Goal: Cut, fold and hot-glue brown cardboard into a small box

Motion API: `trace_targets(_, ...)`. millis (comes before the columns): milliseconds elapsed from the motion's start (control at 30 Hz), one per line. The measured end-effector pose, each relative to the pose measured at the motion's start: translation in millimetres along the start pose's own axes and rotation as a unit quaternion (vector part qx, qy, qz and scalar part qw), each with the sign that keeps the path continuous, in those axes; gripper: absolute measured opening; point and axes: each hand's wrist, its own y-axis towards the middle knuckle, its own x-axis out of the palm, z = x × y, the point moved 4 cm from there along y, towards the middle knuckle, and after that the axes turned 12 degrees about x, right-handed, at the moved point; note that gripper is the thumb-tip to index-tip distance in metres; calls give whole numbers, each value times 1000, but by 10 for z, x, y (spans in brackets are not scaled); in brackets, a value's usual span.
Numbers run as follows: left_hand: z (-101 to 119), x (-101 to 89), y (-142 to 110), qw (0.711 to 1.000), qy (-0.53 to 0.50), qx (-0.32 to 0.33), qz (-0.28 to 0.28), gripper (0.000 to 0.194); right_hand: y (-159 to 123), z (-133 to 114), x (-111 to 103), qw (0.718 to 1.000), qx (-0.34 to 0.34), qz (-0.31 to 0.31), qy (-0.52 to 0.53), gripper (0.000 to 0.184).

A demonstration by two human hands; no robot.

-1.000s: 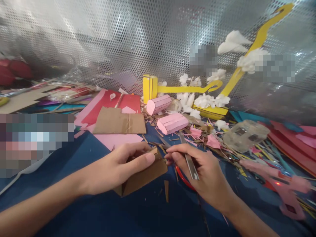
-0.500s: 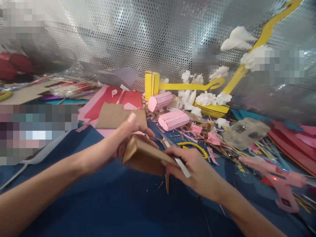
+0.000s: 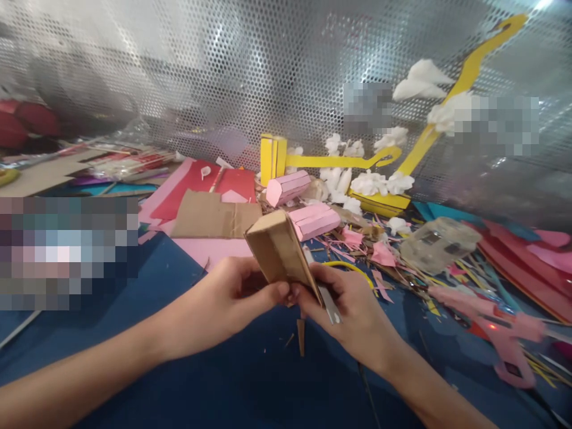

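Brown cardboard box [image 3: 282,253] tilted up mid-view over the blue tabletop [image 3: 250,387], left hand [image 3: 218,304] at its 8 o'clock with fingers grasping the lower part, right hand [image 3: 355,304] at 4 o'clock with fingers grasping the right side plus a slim metal tool [image 3: 330,307]. Pink block [image 3: 318,220] at 1 o'clock, partly hidden by the box; notched cardboard piece [image 3: 210,220] at 10 o'clock, glue gun [image 3: 503,333] well apart toward 3 o'clock, red light showing.

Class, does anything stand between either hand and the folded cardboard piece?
Nothing visible separates the left hand from the folded cardboard piece. A flat metal tool lies between the palm of the right hand and the cardboard, though that thumb seems to reach the piece.
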Motion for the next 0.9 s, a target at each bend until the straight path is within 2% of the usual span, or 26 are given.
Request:
trace_targets(100,-5,27,-28,998,62,-5,-3,24,-17,9,-24,998,-9,-20,-52,5)
trace_targets(200,0,51,-32,996,89,12,18,24,-35,5,-28,994,-24,-20,-102,3)
trace_targets(400,50,80,23,994,71,52,66,8,-68,-56,18,982,-109,34,-152,8)
trace_targets(600,142,79,5,979,152,86,101,6,-131,-94,35,962,-183,92,-182,14)
trace_targets(800,162,67,-5,965,207,125,103,8,-124,-124,27,949,-196,114,-219,14)
trace_targets(900,99,42,-1,970,186,107,111,6,-85,-111,19,959,-176,85,-203,9)
